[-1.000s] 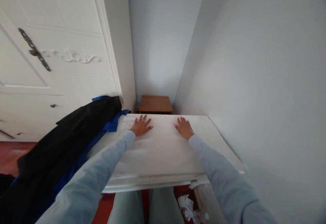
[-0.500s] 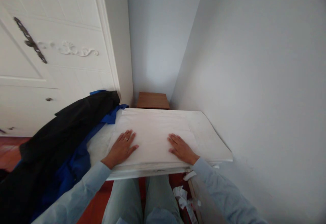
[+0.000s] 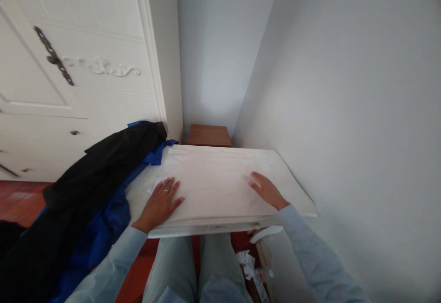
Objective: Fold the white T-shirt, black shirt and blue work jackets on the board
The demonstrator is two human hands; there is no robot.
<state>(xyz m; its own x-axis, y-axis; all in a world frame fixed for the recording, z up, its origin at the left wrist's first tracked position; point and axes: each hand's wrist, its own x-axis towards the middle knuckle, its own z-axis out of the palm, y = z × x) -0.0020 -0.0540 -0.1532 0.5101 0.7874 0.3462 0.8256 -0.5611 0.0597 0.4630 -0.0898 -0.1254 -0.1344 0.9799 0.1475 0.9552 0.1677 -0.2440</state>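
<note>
Head view: both palms flat on a white cloth

Most of the left of the frame is taken up by a panelled white door (image 3: 79, 50). Below it, a soft black and blue coat (image 3: 86, 192) is heaped over the left end of a white table (image 3: 292, 188). A smooth, rectangular cloth (image 3: 210, 181) is spread at centre frame. The left hand (image 3: 159, 202) and right hand (image 3: 268, 190) are laid open on it, nothing gripped. Uneven pressure could wrinkle the cloth or slide it off the near edge.

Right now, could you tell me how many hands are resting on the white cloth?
2. The left hand lies flat on the near left part of the white cloth; the right hand lies flat at its right edge. No other hands show.
</note>
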